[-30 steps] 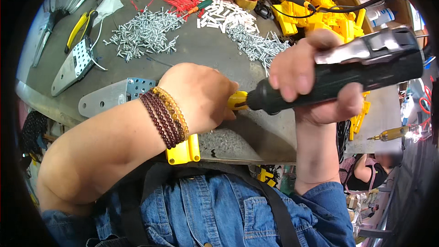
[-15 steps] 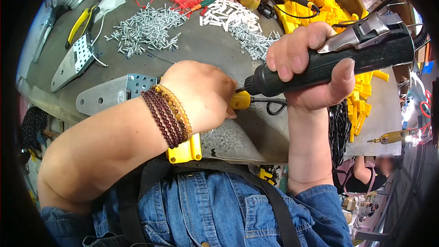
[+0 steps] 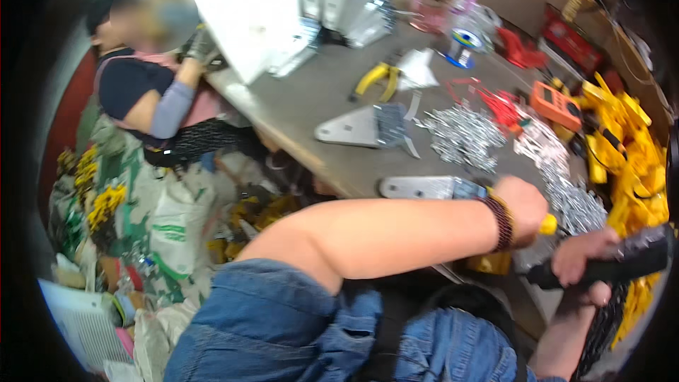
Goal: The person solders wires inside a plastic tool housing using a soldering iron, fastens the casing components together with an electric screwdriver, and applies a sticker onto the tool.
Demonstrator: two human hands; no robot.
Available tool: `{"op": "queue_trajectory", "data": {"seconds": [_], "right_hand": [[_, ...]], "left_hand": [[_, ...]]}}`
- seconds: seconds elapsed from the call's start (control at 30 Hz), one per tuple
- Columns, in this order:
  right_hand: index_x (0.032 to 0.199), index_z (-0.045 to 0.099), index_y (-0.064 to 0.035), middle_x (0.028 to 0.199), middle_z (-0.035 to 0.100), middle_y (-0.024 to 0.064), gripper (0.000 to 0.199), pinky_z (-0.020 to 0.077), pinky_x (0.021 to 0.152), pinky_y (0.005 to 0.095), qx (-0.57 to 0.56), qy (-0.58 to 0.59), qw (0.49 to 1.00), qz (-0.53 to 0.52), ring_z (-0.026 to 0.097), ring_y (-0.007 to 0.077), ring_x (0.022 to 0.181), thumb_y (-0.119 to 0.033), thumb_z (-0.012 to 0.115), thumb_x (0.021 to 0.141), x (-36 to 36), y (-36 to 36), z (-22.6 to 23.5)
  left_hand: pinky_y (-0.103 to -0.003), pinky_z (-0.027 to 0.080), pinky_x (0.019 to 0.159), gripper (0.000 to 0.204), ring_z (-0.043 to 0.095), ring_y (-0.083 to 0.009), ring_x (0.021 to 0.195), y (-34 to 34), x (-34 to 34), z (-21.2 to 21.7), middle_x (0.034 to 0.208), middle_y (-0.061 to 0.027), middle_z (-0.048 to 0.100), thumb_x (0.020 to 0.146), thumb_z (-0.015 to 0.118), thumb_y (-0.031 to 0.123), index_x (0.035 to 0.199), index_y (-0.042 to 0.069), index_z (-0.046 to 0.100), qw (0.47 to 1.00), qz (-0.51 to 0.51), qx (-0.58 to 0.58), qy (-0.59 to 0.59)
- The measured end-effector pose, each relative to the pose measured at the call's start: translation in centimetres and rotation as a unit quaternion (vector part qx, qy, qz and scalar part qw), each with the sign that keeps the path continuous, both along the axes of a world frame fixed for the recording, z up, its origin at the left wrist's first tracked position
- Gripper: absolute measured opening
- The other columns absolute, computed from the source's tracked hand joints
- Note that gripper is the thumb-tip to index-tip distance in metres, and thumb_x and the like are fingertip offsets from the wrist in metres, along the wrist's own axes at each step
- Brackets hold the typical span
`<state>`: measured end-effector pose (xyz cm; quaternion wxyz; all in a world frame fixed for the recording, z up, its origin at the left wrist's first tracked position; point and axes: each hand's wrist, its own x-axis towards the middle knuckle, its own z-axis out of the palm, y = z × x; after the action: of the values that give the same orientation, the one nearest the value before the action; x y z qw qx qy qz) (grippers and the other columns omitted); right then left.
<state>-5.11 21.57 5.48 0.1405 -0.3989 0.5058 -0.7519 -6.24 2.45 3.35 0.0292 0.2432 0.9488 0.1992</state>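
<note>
Right hand (image 3: 583,262) is wrapped tight around the black power screwdriver (image 3: 615,263), at the lower right of the head view, over the near edge of the counter (image 3: 304,110). I judge the tool fairly heavy and rigid, its dark body looking rubbery and not slippery; the sensible hold is around the thick barrel, as now, with the yellow collar (image 3: 548,224) left free.

Left hand (image 3: 523,205), beaded bracelet (image 3: 501,221) at the wrist, is fisted at the yellow collar. Whatever small part it pins is hidden under the knuckles; I cannot tell what it is.

Close by: a flat metal bracket (image 3: 424,187) just left of the left hand, loose piles of silvery screws (image 3: 463,134), yellow plastic parts (image 3: 629,141) heaped on the right. The screws look light and prone to scatter, the bracket stiff with sharp edges.

Another person (image 3: 152,92) works at the far left end.
</note>
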Motion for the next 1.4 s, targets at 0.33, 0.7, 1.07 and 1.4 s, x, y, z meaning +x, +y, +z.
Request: {"op": "queue_trajectory", "data": {"seconds": [0.33, 0.7, 1.07, 1.4], "right_hand": [[0.092, 0.040, -0.0069, 0.063, 0.058, 0.0069, 0.058, 0.0500, 0.051, 0.0333, -0.042, -0.055, 0.995, -0.069, 0.057, 0.0198, 0.049, -0.027, 0.088, 0.064, 3.1, -4.6, 2.5], [0.094, 0.047, -0.0067, 0.064, 0.057, 0.0050, 0.055, 0.0475, 0.054, 0.0330, 0.058, -0.026, 0.997, -0.036, 0.056, 0.0191, 0.053, -0.036, 0.083, 0.066, 2.5, -6.2, 4.0], [0.091, 0.052, -0.0050, 0.063, 0.059, 0.0058, 0.054, 0.0472, 0.052, 0.0324, 0.028, 0.007, 0.997, 0.071, 0.058, 0.0191, 0.053, -0.039, 0.086, 0.067, 1.9, -5.9, 2.9], [0.101, 0.054, -0.0067, 0.071, 0.064, 0.0039, 0.052, 0.0503, 0.060, 0.0341, 0.050, 0.057, 0.988, 0.135, 0.062, 0.0185, 0.059, -0.038, 0.084, 0.072, 2.2, -7.3, 6.2]], "left_hand": [[-0.036, 0.053, 0.081, 0.021, 0.068, -0.0221, 0.097, 1.6, 0.0, 0.0, 0.098, -0.0083, 0.072, 0.076, 0.064, 0.021, 0.092, 0.013, 0.075, 0.998, 0.018, -0.045, -0.047], [-0.039, 0.054, 0.079, 0.029, 0.069, -0.0281, 0.094, -0.9, -0.4, -0.1, 0.098, -0.0131, 0.072, 0.080, 0.056, 0.028, 0.094, 0.010, 0.074, 0.998, -0.003, -0.036, -0.056], [-0.037, 0.054, 0.076, 0.032, 0.069, -0.0270, 0.091, 0.1, -0.2, 0.4, 0.093, -0.0114, 0.072, 0.078, 0.057, 0.034, 0.090, 0.011, 0.075, 0.998, -0.010, -0.016, -0.054], [-0.038, 0.054, 0.077, 0.025, 0.070, -0.0229, 0.093, 0.6, 0.0, 0.3, 0.098, -0.0078, 0.073, 0.083, 0.056, 0.024, 0.095, 0.012, 0.075, 0.998, 0.000, -0.049, -0.039]]}}
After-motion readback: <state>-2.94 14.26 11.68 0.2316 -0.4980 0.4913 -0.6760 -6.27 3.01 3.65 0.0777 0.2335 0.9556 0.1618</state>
